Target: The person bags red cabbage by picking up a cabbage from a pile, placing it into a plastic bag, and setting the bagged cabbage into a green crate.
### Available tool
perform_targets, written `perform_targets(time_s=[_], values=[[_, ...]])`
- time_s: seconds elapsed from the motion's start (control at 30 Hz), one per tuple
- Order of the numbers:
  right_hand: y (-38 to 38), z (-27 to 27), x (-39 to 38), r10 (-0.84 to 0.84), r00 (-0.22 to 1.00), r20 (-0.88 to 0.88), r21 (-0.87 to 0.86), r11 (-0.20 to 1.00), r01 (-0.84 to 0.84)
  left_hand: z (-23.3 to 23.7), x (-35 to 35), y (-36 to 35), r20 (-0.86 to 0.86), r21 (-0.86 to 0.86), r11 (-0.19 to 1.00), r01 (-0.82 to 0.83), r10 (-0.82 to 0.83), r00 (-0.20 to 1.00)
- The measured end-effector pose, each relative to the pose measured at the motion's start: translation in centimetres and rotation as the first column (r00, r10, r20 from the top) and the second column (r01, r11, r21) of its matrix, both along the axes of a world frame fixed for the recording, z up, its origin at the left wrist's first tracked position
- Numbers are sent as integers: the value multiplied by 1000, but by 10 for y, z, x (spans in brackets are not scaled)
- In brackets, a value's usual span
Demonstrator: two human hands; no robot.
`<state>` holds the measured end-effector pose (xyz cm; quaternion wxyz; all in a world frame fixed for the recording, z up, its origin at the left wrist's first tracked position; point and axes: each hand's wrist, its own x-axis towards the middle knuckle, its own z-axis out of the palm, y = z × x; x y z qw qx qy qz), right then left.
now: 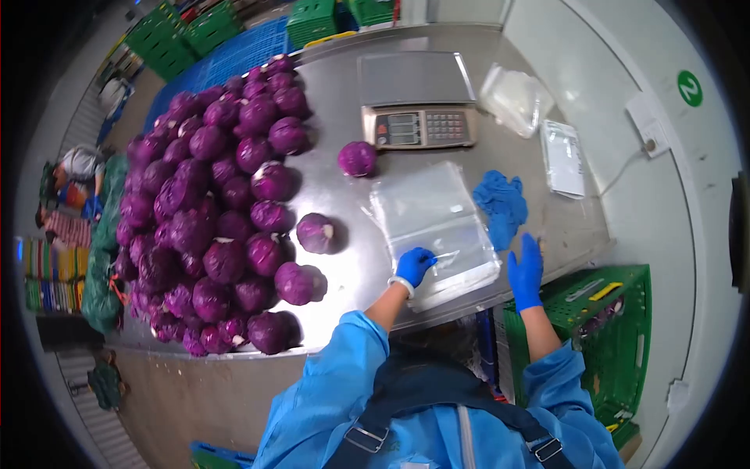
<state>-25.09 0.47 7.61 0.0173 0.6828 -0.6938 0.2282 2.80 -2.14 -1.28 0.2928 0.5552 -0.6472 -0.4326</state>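
My left hand (416, 266), in a blue glove with a white band at the wrist, is over the near part of a stack of clear plastic bags (426, 205). Its fingers are curled together at the top bag, where a pale crease runs from the fingertips. To the right, my right hand (526, 273), also blue-gloved, is held up near the table's front edge with fingers stretched out and nothing in it. Crumpled blue gloves (501, 205) lie just beyond it. A single red cabbage (316, 233) sits left of the bags.
A large heap of red cabbages (211, 203) covers the left of the metal table (344, 293). A digital scale (422, 125) stands at the back, with a clear plastic packet (516, 100) and a white packet (562, 159) to its right. Below right is a green crate (637, 328).
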Motion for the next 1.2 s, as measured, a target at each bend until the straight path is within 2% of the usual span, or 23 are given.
perform_targets(time_s=[0.07,0.13,0.17,0.23,0.3,0.33,0.37,0.4,0.43,0.47,0.5,0.53,0.6,0.63,0.7,0.73,0.8,0.87,0.93,1.0,1.07,1.13,1.2], values=[[8,24,56,268,925,268,60,954,-294,12,9,1,-251,262,964,-46,114,961],[19,34,109,415,889,193,144,884,-444,46,23,8,-265,118,990,-74,103,959],[18,28,125,206,874,439,281,893,-352,65,31,13,-317,142,982,-127,167,934],[14,8,153,-320,630,708,582,769,-263,96,51,25,-344,124,984,-125,160,925],[16,-1,171,-333,363,870,475,759,-444,103,68,39,-365,167,978,-129,183,913],[16,7,181,-340,217,915,403,755,-517,100,77,45,-436,249,950,-188,283,854],[17,18,185,-257,388,885,446,706,-550,92,88,47,-499,332,913,-237,383,777],[14,14,187,-314,371,874,478,694,-539,82,98,47,-551,416,868,-271,478,684],[12,5,184,-374,353,858,513,680,-525,75,106,45,-583,391,803,-450,594,555],[12,-4,179,-435,334,836,548,663,-510,66,122,42,-507,383,757,-530,652,564],[9,-6,172,-522,320,791,608,603,-517,71,129,40,-440,201,756,-624,638,632],[10,3,177,-332,542,772,606,642,-469,86,135,37,-360,4,732,-681,637,682],[8,31,186,90,854,513,557,722,-411,117,143,37,-234,-213,836,-505,458,858],[3,55,201,-41,792,610,510,785,-352,104,147,35,-59,-405,848,-342,349,935],[-22,110,237,309,769,559,102,896,-433,96,147,38,44,-459,874,-157,199,979],[-40,126,258,466,744,478,-117,874,-471,84,144,40,57,-461,882,-98,140,989],[-73,133,308,598,633,493,-144,773,-618,76,137,41,92,-451,893,-2,48,995],[-105,128,373,625,500,600,-89,673,-734,60,124,44,-119,-405,913,-44,-5,993],[-146,75,426,588,577,567,41,680,-732,63,123,44,-121,-266,964,28,-62,991],[-177,66,482,450,657,605,216,701,-680,72,134,39,-134,-122,987,109,-125,983],[-211,36,524,421,654,629,222,709,-669,67,151,34,-188,-206,974,91,-130,974],[-234,4,547,493,694,525,193,725,-661,55,162,29,-178,-316,944,90,-152,972],[-253,-26,552,473,652,593,194,701,-686,46,171,28,-163,-282,949,138,-189,968]])
